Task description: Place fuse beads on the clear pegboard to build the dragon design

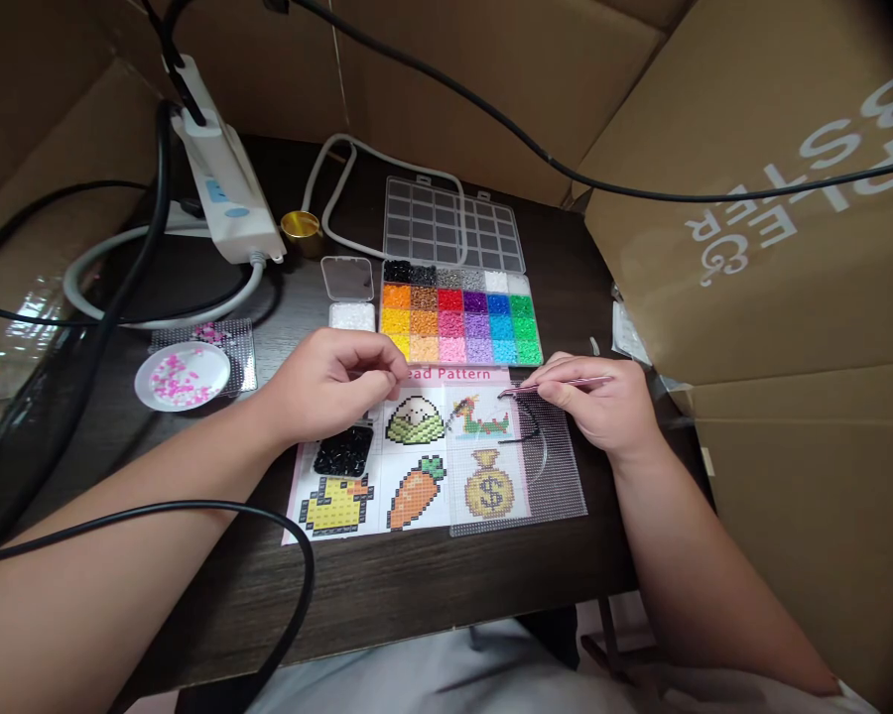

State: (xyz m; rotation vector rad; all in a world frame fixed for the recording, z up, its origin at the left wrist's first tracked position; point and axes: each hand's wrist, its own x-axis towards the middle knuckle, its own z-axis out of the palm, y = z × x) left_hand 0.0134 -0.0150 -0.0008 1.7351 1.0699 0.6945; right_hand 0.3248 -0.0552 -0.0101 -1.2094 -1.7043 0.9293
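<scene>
My right hand [602,402] grips pink tweezers [566,384], their tips pointing left over a clear pegboard [558,486]. A curved line of black beads [532,421] lies on that pegboard, which partly covers a printed bead pattern sheet [376,506]. Over the sheet's upper left, my left hand [346,382] is closed, thumb against curled fingers; anything inside them is hidden. Just below it sits a small box of black beads [343,451]. The sheet shows a carrot, a money bag and other pixel pictures.
A sorting box of coloured beads [450,322] lies behind the sheet, its lid [453,223] folded back. White beads [352,317] fill a small box. To the left are a white dish [149,382] with pink beads, a power strip [230,198] and cables. Cardboard walls [789,327] surround the table.
</scene>
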